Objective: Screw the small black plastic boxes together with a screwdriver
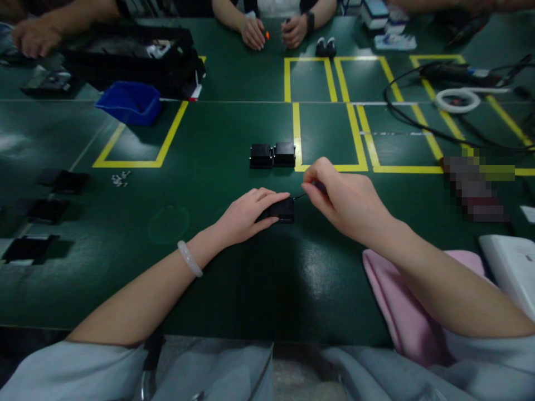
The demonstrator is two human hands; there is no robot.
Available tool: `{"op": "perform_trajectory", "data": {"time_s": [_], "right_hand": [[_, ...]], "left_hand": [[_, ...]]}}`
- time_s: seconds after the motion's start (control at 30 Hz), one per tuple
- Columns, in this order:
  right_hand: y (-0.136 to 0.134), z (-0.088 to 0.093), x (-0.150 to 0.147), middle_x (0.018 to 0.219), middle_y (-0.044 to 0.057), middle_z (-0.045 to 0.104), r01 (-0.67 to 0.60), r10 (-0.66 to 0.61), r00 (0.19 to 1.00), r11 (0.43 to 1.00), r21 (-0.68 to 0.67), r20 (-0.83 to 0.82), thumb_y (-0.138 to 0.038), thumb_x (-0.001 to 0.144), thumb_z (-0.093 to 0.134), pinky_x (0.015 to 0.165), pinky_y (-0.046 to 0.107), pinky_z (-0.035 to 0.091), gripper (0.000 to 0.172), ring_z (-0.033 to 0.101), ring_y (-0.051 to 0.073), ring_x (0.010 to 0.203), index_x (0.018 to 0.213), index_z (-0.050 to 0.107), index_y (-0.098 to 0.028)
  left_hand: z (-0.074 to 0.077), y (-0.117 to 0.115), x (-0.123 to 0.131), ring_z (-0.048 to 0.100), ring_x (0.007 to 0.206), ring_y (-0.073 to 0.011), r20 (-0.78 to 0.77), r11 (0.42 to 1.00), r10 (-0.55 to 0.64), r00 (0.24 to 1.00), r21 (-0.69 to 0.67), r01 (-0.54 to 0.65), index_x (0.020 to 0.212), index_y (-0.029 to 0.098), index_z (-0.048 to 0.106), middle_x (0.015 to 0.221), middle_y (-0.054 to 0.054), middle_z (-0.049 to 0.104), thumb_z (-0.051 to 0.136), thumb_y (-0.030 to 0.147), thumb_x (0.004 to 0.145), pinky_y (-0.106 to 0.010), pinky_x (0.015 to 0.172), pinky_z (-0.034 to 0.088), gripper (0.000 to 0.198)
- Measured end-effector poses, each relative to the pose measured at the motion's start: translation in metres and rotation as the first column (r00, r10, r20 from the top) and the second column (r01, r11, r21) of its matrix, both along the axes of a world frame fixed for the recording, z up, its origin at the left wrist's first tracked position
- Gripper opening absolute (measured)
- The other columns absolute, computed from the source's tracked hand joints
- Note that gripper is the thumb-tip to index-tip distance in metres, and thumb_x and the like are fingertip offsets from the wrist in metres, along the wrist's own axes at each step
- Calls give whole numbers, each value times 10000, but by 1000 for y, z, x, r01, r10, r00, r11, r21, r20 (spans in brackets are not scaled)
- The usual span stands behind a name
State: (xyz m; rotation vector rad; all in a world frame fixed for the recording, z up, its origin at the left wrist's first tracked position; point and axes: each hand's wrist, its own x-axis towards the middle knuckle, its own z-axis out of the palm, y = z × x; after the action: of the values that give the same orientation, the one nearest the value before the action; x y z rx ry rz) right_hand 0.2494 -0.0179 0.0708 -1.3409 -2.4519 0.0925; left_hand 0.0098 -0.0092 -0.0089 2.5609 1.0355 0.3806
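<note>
A small black box (284,210) lies on the green table in front of me. My left hand (257,213) is closed on it, thumb along the near side and fingers over the top and far side. My right hand (340,195) pinches a screwdriver (299,196), whose thin dark shaft points left and meets the right end of the box. Most of its handle is hidden in my fingers. Just beyond, two similar black boxes (261,156) stand side by side. Several small silvery screws (121,179) lie loose to the left.
Several dark pieces (48,210) lie at the left. Farther back are a blue bin (129,103) and a black crate (137,55). A cable (390,108) loops at the right, near a pink cloth (412,301) and a white object (512,267). Co-workers' hands (295,32) are across the table.
</note>
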Motion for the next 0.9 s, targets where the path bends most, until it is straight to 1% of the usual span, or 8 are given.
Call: {"op": "perform_trajectory", "data": {"time_s": [0.1,0.27,0.43,0.5,0.57,0.63,0.8,0.9], "right_hand": [[0,0,0,728,-3,622,-15,16,999,1000,18,-31,-257,965,423,526,252,303,191,571,135,566,1047,550,-140],[0,0,1,732,25,634,19,-18,999,1000,-25,37,-373,998,373,542,256,300,297,586,151,594,975,563,-146],[0,-1,0,736,4,624,11,-11,999,1000,7,-31,-274,972,403,534,244,290,196,559,128,576,1040,539,-150],[0,-1,0,740,10,630,4,-4,1000,1000,2,-24,-311,980,402,540,245,290,216,564,129,584,1010,542,-150],[0,-1,0,738,22,638,16,-16,1000,1000,-17,6,-376,994,384,544,247,287,279,577,138,593,973,549,-151],[0,-1,0,736,27,642,35,-34,999,999,-25,20,-396,998,374,544,246,283,302,583,145,597,968,553,-155],[-1,0,0,751,11,636,20,-21,999,1000,-9,-39,-297,978,404,539,236,280,203,565,126,587,1053,536,-162],[-1,0,1,742,20,634,12,-12,1000,1000,-20,-9,-373,993,384,546,240,277,260,567,131,594,990,544,-168]], "left_hand": [[0,0,0,537,1199,-264,-2,1000,-3,1000,1,3,1494,233,383,1349,-109,548,525,306,1002,-422,992,482,518],[-1,0,1,538,1191,-263,8,1000,-9,1000,12,9,1498,234,377,1338,-111,554,527,307,1000,-425,994,478,525],[-1,0,0,536,1193,-267,-1,1000,-6,1000,1,6,1503,242,370,1348,-110,549,517,314,1005,-426,986,480,524],[-1,0,0,535,1193,-267,-1,1000,-8,1000,5,8,1503,241,369,1344,-111,549,516,315,1006,-428,991,477,524],[0,0,0,536,1189,-267,-2,1000,-8,1000,8,8,1502,240,368,1340,-111,552,521,313,1004,-433,995,475,526],[0,0,0,537,1187,-266,-5,1000,-8,1000,7,8,1500,238,370,1344,-111,552,524,309,1002,-435,998,472,526],[0,0,1,531,1206,-266,5,1000,-9,1000,-5,9,1497,236,375,1350,-112,549,517,307,1005,-427,1005,470,517],[1,0,1,539,1189,-267,4,1000,-6,1000,1,6,1497,246,375,1340,-110,552,518,308,1002,-432,996,471,519]]}}
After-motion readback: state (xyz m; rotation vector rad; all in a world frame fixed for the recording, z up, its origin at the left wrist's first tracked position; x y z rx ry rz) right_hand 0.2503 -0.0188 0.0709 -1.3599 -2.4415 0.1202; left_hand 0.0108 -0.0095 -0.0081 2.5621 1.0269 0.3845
